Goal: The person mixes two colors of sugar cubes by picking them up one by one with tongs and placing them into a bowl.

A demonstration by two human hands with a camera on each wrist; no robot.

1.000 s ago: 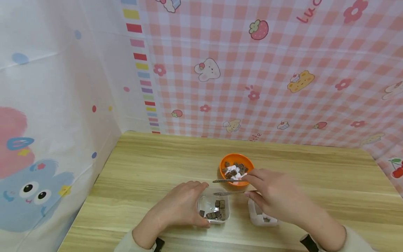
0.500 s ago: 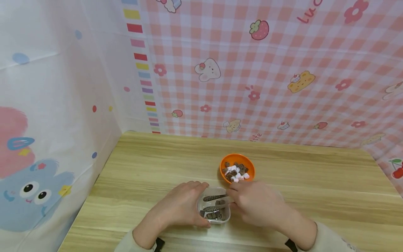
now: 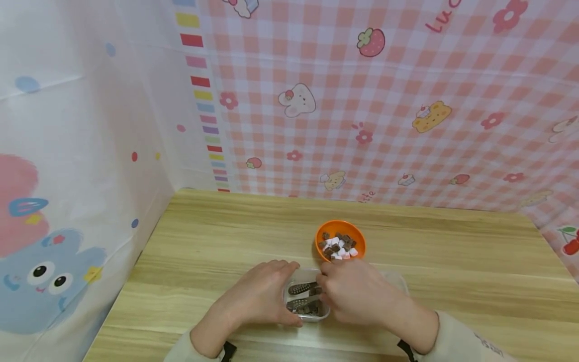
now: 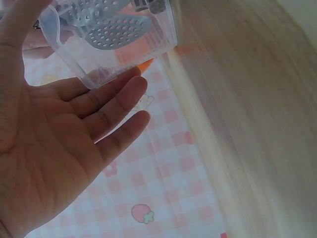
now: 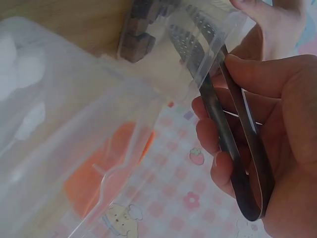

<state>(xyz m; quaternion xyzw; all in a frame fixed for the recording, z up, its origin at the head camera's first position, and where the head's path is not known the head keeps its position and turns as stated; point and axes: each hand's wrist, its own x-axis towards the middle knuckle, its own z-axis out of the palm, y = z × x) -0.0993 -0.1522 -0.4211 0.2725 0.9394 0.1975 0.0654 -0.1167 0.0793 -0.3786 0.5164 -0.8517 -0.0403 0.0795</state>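
Note:
My left hand [image 3: 253, 296] holds a clear plastic container [image 3: 318, 318] between its thumb and fingers. In the left wrist view the fingers lie fairly straight along the container's wall. Dark brown cubes [image 5: 136, 45] sit inside it. My right hand [image 3: 362, 296] grips metal tongs [image 5: 218, 116], its thumb on one arm and its fingers on the other. Their perforated tips [image 3: 302, 303] stand apart inside the container, just over the cubes. Whether they touch a cube cannot be made out.
Behind the container stands an orange bowl [image 3: 322, 231] of brown cubes and white pieces. A second translucent container [image 3: 399, 279], mostly hidden by my right hand, stands to the right. White pieces [image 5: 30, 72] show in it. A checked cloth [image 3: 389, 151] hangs behind the wooden table [image 3: 226, 226].
My right hand has moved left and down from beside the orange bowl, bringing the tongs' tips into the clear container. The left hand has stayed on that container.

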